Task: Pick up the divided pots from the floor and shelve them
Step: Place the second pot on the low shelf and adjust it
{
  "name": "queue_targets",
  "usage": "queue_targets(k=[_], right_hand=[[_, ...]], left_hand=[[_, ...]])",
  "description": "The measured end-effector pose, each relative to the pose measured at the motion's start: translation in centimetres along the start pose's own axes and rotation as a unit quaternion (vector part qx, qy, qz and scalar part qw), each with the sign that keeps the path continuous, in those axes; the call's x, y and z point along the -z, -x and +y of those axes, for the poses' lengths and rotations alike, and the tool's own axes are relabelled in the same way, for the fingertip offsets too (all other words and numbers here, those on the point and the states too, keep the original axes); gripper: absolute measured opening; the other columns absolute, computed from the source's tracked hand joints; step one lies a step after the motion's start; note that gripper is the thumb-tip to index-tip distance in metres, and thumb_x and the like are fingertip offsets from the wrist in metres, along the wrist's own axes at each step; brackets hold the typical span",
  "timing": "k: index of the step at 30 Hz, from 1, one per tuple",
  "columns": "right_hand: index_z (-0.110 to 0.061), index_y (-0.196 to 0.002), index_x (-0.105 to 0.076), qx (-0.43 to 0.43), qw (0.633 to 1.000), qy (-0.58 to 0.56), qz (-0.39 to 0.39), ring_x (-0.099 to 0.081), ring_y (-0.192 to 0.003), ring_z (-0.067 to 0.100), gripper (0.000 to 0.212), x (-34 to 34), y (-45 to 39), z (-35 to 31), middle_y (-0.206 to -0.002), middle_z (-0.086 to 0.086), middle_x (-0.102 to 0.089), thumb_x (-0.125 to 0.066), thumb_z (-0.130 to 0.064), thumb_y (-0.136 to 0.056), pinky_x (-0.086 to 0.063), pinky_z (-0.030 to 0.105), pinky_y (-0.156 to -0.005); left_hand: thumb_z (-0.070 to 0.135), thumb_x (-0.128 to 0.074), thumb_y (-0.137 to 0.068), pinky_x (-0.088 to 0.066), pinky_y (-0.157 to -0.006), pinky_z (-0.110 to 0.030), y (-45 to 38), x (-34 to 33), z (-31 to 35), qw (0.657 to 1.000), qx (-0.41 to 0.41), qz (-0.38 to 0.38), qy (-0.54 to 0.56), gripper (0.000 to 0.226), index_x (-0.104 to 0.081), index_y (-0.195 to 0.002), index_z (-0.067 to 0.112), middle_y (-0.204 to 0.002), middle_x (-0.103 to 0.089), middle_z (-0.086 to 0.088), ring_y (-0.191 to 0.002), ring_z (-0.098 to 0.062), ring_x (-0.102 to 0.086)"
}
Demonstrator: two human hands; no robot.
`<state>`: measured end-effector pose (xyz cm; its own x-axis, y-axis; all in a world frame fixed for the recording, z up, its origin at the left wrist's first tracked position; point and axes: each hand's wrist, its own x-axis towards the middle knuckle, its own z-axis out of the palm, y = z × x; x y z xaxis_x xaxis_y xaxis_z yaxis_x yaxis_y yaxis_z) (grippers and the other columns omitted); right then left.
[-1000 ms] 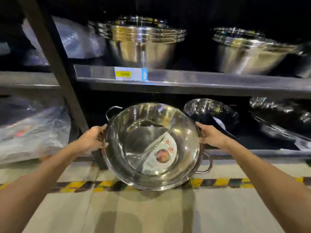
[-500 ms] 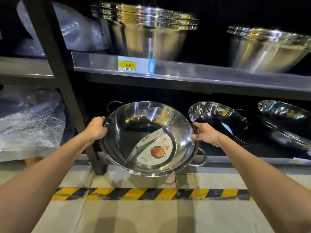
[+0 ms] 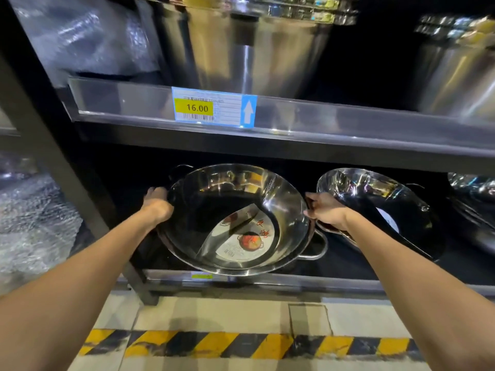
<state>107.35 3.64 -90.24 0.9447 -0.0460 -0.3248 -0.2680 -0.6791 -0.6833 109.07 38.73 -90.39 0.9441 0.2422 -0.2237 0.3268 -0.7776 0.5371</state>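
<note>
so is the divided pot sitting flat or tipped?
Tipped: divided pot leans open-side toward camera, far rim raised, both hands gripping its rim.

Left hand (image 3: 158, 203) and right hand (image 3: 325, 211) grip the tilted divided pot (image 3: 235, 218) at the bottom shelf (image 3: 267, 280).

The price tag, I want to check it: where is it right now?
In the head view the price tag sits upper centre on the front edge of the upper shelf, below the tall steel pot and above the divided pot.

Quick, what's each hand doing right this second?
Left hand: closed on the left rim of the divided pot.
Right hand: closed on the pot's right rim.
</note>
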Motion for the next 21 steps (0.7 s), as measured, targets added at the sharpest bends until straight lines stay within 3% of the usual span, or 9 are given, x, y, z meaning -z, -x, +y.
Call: queue_targets(k=[8, 12, 16, 21], right_hand=[[-0.002, -0.141, -0.030, 0.006, 1.000, 0.024, 0.006, -0.050, -0.124, 0.024, 0.060, 0.1, -2.8, 0.2, -0.135, 0.015, -0.053, -0.056, 0.004, -0.087, -0.035, 0.025, -0.102], [-0.002, -0.140, -0.033, 0.021, 0.999, 0.044, 0.008, -0.048, -0.127, 0.028, 0.058, 0.0, -4.4, -0.2, -0.131, 0.009, -0.054, -0.057, 0.002, -0.087, -0.035, 0.033, -0.110], [-0.009, -0.139, -0.037, 0.032, 0.994, 0.098, 0.025, -0.049, -0.125, 0.026, 0.057, -0.5, -5.5, -0.2, -0.134, 0.013, -0.054, -0.060, -0.007, -0.087, -0.036, 0.030, -0.104], [-0.014, -0.144, -0.028, 0.019, 0.991, 0.126, 0.031, -0.039, -0.134, 0.028, 0.060, -0.5, -6.9, 0.0, -0.145, 0.013, -0.043, -0.057, -0.017, -0.091, -0.030, 0.032, -0.111]], left_hand=[[-0.002, -0.053, -0.084, -0.041, -0.103, -0.045, -2.2, -1.4, -0.4, 0.999, -0.035, 0.032, -0.005, 0.030, -0.055, -0.114, -0.008, -0.126, -0.051, -0.031, -0.119, -0.043, -0.048], [-0.002, -0.051, -0.085, -0.040, -0.102, -0.046, -3.2, -1.8, -0.8, 0.998, -0.049, 0.047, -0.013, 0.030, -0.054, -0.114, -0.011, -0.122, -0.053, -0.034, -0.120, -0.045, -0.045], [-0.002, -0.048, -0.087, -0.039, -0.103, -0.047, -4.1, -2.1, -1.0, 0.996, -0.058, 0.058, -0.030, 0.030, -0.053, -0.115, -0.011, -0.122, -0.054, -0.032, -0.123, -0.045, -0.043], [-0.001, -0.044, -0.088, -0.036, -0.106, -0.048, -4.9, -2.3, -0.8, 0.996, -0.062, 0.051, -0.044, 0.033, -0.047, -0.120, -0.010, -0.129, -0.045, -0.033, -0.125, -0.047, -0.038]])
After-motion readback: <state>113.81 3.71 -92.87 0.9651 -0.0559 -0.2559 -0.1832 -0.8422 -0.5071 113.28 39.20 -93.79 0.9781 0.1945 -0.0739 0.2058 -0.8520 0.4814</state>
